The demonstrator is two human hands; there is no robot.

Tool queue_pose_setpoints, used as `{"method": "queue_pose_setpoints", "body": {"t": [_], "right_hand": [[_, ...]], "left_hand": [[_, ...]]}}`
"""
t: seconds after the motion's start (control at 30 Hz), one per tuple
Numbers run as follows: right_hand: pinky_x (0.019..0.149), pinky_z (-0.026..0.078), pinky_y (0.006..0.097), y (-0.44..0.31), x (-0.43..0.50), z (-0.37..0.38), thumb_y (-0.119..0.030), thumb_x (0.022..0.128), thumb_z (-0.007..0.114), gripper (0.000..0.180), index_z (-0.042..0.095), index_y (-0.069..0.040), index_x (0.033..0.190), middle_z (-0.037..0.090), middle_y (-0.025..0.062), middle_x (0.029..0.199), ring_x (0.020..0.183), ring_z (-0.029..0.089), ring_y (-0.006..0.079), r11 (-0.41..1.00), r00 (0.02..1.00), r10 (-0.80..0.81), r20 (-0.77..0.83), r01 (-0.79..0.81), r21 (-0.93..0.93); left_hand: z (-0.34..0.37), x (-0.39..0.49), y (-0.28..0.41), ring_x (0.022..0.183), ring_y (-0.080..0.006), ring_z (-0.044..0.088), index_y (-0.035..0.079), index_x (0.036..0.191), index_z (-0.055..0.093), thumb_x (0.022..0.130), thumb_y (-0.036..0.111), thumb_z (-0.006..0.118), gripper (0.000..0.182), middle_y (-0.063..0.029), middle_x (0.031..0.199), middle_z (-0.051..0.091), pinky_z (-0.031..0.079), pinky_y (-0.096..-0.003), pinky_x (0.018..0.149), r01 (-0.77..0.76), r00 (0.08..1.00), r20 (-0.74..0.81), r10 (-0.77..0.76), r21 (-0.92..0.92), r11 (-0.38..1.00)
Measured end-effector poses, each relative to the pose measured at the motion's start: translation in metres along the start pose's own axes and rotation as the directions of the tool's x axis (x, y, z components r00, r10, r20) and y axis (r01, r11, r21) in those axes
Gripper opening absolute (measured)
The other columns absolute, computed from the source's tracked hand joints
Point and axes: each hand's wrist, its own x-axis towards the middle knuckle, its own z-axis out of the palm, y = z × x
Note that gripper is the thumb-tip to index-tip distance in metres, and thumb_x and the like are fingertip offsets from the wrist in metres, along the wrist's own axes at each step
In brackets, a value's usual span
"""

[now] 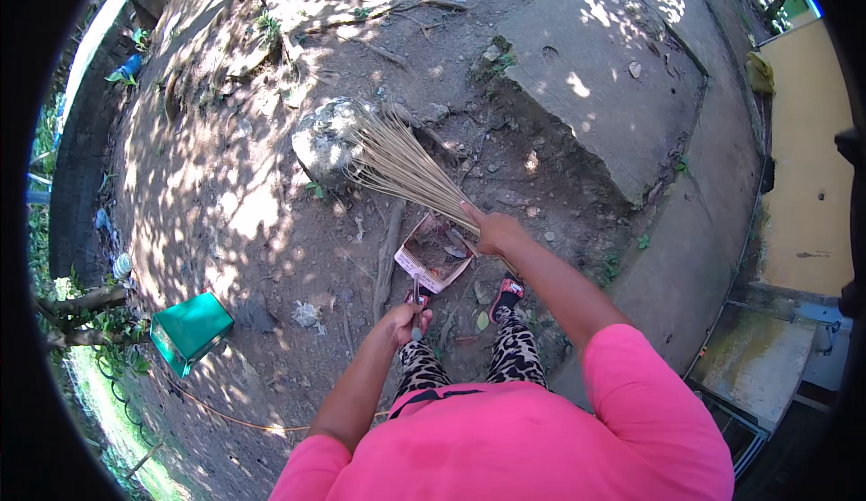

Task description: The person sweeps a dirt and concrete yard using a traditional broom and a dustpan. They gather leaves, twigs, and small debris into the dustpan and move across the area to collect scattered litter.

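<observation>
My right hand (499,233) is closed around the bound end of a stick broom (413,166), whose spread bristles point up and left over the bare soil, close to a pale rock (328,139). In my left hand (404,323) is the handle of a dustpan (433,281), which lies low in front of my feet. Dry leaves and dark debris (440,247) sit inside the pan. The broom's sticks pass just above the pan's right side.
Tree roots (389,257) cross the soil. A green plastic bin (193,330) lies at the left, with crumpled litter (308,315) nearer my feet. Up on the right is a raised, broken concrete slab (595,81), and beyond it a yellow wall (808,163). An orange cord (237,420) runs at lower left.
</observation>
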Motion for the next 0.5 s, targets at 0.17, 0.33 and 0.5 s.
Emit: {"method": "queue_pose_setpoints", "body": {"t": [0.17,0.33,0.5], "right_hand": [[0.086,0.05,0.0447,0.051,0.014,0.065,-0.015,0.072,0.066,0.092,0.019,-0.029,0.149,0.063,0.0199,0.112,0.101,0.062,0.0364,0.99,0.987,0.14,0.084,-0.138,-0.021],[0.089,0.049,0.0459,0.026,-0.107,0.003,-0.016,0.072,0.064,0.092,0.016,-0.031,0.149,0.062,0.0209,0.111,0.102,0.061,0.0387,0.992,0.986,0.121,0.117,-0.122,0.009],[0.088,0.05,0.0454,-0.018,-0.046,-0.022,-0.013,0.073,0.064,0.092,0.015,-0.031,0.149,0.063,0.0223,0.11,0.104,0.061,0.0381,0.991,0.989,0.136,-0.053,-0.136,-0.001]], "left_hand": [[0.001,-0.001,-0.006,0.046,-0.0087,0.039,0.0,0.085,0.046,0.092,0.005,0.039,0.011,-0.002,0.064,0.044,0.035,-0.0222,0.039,0.003,0.996,-0.082,-0.024,-0.251,0.968],[-0.014,-0.022,-0.033,0.047,-0.0103,0.039,-0.002,0.086,0.046,0.092,0.005,0.043,0.009,-0.0034,0.065,0.044,0.035,-0.0238,0.039,-0.032,0.996,-0.086,-0.009,-0.462,0.886],[0.002,-0.023,-0.028,0.047,-0.0105,0.039,-0.004,0.086,0.043,0.093,0.004,0.04,0.01,-0.004,0.066,0.043,0.035,-0.0229,0.039,-0.085,0.994,-0.109,0.02,-0.632,0.77]]}}
